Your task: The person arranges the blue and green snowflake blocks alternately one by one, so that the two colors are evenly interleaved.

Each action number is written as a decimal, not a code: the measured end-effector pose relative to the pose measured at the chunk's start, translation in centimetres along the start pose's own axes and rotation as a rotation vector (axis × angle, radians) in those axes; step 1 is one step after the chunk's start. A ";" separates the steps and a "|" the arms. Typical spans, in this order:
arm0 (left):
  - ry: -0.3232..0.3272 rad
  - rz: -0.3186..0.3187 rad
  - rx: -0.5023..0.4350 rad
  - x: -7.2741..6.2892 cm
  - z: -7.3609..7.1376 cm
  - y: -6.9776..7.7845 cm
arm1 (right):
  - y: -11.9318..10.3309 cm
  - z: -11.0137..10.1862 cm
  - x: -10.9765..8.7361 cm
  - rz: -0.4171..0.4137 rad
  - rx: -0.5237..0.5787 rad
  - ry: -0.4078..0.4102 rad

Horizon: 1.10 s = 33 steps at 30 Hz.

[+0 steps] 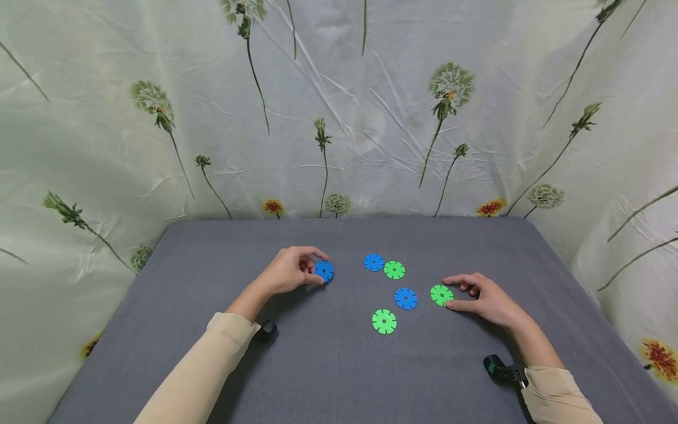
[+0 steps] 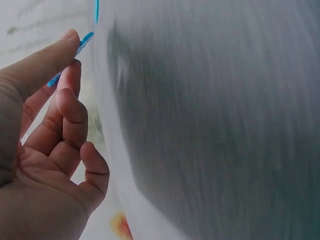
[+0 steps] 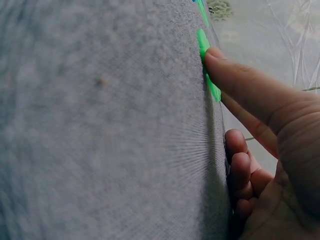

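Observation:
My left hand (image 1: 290, 271) pinches a blue notched plastic disc (image 1: 324, 271) between thumb and fingers, above the cloth. The left wrist view shows this blue disc (image 2: 85, 42) edge-on at the thumb tip, the other fingers loosely curled. At the right, my right hand (image 1: 484, 299) has thumb and index finger at opposite edges of a green notched disc (image 1: 441, 295). In the right wrist view the thumb tip presses against the green disc (image 3: 202, 45), low at the cloth; the index fingertip is hidden behind it.
Between the hands lie a blue disc (image 1: 374, 262) beside a green disc (image 1: 394, 270), another blue disc (image 1: 406, 298) and, nearer, a green disc (image 1: 384, 321). A grey cloth (image 1: 328, 377) covers the table. A flower-printed curtain (image 1: 371, 118) hangs behind it.

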<state>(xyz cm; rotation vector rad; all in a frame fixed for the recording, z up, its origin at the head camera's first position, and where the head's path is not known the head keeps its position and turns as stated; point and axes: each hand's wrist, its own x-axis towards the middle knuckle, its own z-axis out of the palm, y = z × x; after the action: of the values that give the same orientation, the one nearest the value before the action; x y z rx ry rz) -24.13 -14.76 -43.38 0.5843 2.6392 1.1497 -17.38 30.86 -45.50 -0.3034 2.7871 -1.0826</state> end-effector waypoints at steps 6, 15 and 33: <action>0.089 -0.102 0.031 -0.9 -3.0 -2.7 | 0.0 0.1 0.0 -0.014 -0.012 0.010; 0.137 -0.165 0.074 -2.1 -5.5 -6.3 | 0.2 0.1 -0.1 -0.014 -0.018 0.018; 0.091 -0.159 0.165 -2.0 -6.1 -7.9 | -0.2 0.0 0.1 -0.020 -0.049 0.000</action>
<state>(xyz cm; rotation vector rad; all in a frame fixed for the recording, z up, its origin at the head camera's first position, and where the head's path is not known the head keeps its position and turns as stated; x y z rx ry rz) -26.51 -24.52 -44.99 0.3492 2.8179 0.9409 -17.45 30.69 -45.41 -0.3377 2.8206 -1.0195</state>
